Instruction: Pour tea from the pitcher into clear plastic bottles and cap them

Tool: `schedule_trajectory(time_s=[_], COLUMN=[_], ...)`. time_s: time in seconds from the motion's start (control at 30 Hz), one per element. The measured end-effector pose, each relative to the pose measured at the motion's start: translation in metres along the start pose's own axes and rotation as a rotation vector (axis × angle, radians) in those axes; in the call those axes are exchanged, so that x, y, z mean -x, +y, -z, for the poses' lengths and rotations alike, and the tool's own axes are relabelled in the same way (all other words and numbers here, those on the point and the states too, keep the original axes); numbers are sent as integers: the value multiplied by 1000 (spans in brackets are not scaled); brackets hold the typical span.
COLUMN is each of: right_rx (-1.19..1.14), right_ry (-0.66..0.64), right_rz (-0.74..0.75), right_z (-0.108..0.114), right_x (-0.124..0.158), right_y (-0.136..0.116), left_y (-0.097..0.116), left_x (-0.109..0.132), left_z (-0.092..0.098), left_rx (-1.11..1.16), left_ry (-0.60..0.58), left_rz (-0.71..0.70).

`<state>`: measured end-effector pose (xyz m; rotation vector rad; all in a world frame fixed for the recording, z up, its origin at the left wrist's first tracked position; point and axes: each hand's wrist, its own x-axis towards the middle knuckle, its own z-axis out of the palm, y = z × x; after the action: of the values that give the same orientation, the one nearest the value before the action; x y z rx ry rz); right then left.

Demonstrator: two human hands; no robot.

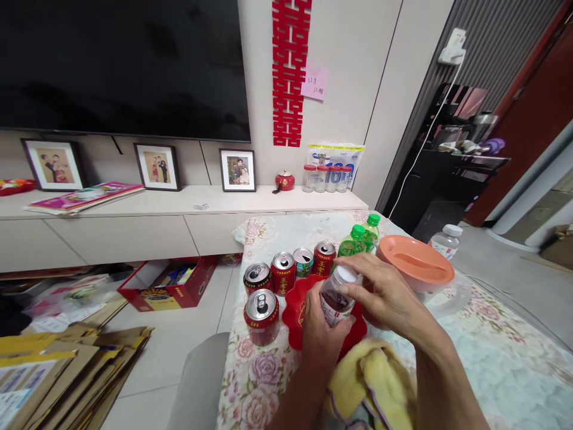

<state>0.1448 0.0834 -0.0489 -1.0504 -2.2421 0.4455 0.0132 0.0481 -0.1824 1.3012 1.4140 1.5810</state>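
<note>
My left hand (319, 337) is wrapped around the body of a clear plastic bottle (333, 307) with a white label and dark contents. Thumb and fingers of my right hand (387, 292) close around its white cap (345, 275). The bottle is tilted slightly over a red scalloped plate (292, 304). Left of the plate stand several drink cans, with a red can (262, 316) nearest me and another red can (283, 273) farther back. Beyond my right hand are two green-capped bottles (353, 242). A yellow cloth (380, 382) lies below my hands.
A floral tablecloth (264, 394) covers the table. On the right are an orange divided dish (416, 260) and another white-capped bottle (446, 240). Flattened cardboard (102, 370) and an open red box (168, 292) lie on the floor, left of a grey seat (201, 382).
</note>
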Motion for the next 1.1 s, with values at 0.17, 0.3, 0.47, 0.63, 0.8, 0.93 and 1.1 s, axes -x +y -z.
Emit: schedule_trajectory(time_s=[0.17,0.3,0.47,0.63,0.8,0.93,1.1], right_rx=[17,26,42,57,65,50,85], right_ry=[-33,-28,-35,-66,-71,-89,-73], right_rz=[31,42,51,-1,21,90,111], right_z=[-2,-2,-2,-1,3,4,1], right_x=[-1,0,1,2,5,6,3], right_y=[1,1,1,1,0,0,-1], left_y=[0,-1,-1,-1,0,0,0], left_x=[0,1,2,3,1,1,2], left_z=[-1,0,0,-3,-1,1,-2], left_rx=[-7,15,17,57,40,24,15], left_ry=[4,5,-27,28,-24,-44,-9], left_rz=[1,-28,-27,-36,-7,-5,-10])
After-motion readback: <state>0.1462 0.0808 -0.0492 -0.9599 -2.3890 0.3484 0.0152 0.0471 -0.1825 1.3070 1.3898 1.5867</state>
